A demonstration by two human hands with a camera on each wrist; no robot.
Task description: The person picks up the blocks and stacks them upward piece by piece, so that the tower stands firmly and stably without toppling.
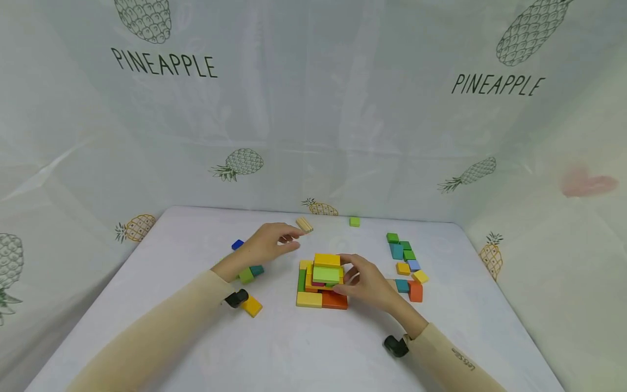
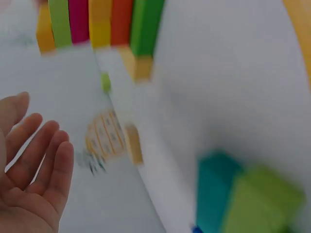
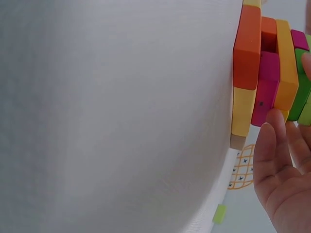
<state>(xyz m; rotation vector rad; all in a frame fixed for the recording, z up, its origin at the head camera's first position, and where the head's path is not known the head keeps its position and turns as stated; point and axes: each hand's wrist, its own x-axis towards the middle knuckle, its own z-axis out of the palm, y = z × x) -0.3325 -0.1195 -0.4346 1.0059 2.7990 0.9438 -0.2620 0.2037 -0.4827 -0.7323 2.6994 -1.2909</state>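
A layered tower of coloured wooden blocks (image 1: 308, 299) stands mid-table, its base yellow, red and green. At its top are a yellow block (image 1: 326, 259) and a light green block (image 1: 325, 274). My right hand (image 1: 369, 283) holds the tower's upper right side, thumb in front and fingers at the side and back. In the right wrist view its fingers (image 3: 277, 145) lie against an orange block (image 3: 286, 65). My left hand (image 1: 269, 242) hovers left of the tower, palm towards it, fingers loosely extended and nothing in them, as the left wrist view (image 2: 36, 170) confirms.
Loose blocks lie on both sides: a yellow-orange block (image 1: 252, 306), a green block (image 1: 246, 275) and a blue block (image 1: 237, 244) at left; several, including a teal block (image 1: 397, 251) and a red block (image 1: 416, 292), at right. Thin wooden pieces (image 1: 305, 224) lie farther back.
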